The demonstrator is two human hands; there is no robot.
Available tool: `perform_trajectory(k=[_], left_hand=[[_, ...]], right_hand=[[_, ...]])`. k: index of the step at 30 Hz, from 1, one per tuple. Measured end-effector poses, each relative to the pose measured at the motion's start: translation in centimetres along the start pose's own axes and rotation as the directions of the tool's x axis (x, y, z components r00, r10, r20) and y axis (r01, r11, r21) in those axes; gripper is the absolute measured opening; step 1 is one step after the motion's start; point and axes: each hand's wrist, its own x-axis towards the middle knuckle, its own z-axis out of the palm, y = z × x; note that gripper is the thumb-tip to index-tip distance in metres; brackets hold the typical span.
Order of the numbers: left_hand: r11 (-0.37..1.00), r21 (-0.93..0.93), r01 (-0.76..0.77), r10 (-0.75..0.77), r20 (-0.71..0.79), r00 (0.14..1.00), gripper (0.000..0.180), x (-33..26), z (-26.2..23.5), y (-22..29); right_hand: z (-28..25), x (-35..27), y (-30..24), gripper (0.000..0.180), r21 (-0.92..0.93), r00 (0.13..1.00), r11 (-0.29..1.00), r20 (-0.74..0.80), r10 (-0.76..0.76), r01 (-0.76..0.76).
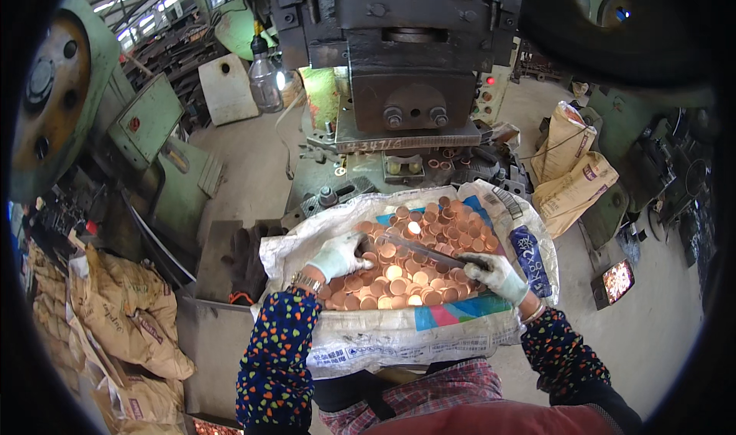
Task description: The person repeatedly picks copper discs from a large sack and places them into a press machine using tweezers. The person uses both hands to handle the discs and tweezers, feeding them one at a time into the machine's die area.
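A heap of round copper discs lies on a white woven sack spread out in front of me. My left hand, in a pale work glove, rests at the heap's left side. Its fingers and thumb curl around a few copper discs, partly hidden by the glove. On the heap's right, my right hand wears a glove with dark, stained fingers. It is closed on a long slim metal tool, which looks like tweezers. The tool slants over the discs, its far end close to my left hand.
Beyond the sack stands a press with a heavy dark ram above its die area. Copper rings lie on its bed. Paper sacks stand at right; more sacks are piled at left. A lit lamp hangs behind.
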Motion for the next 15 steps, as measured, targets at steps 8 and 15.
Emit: perform_trajectory(k=[8, 15], left_hand=[[0.97, -0.244, 0.011, -0.055, -0.176, 0.983, 0.028, 0.0, -1.7, 1.4], [0.939, -0.34, 0.048, -0.14, -0.25, 0.958, 0.024, 1.9, -3.9, 0.9]], right_hand=[[-8.1, 7.3, -2.3, 0.036, -0.435, 0.949, 0.877, -0.13, -0.286, 0.205], [-10.8, 14.8, -2.8, 0.035, -0.795, 0.918, 0.593, -0.135, -0.373, 0.124]])
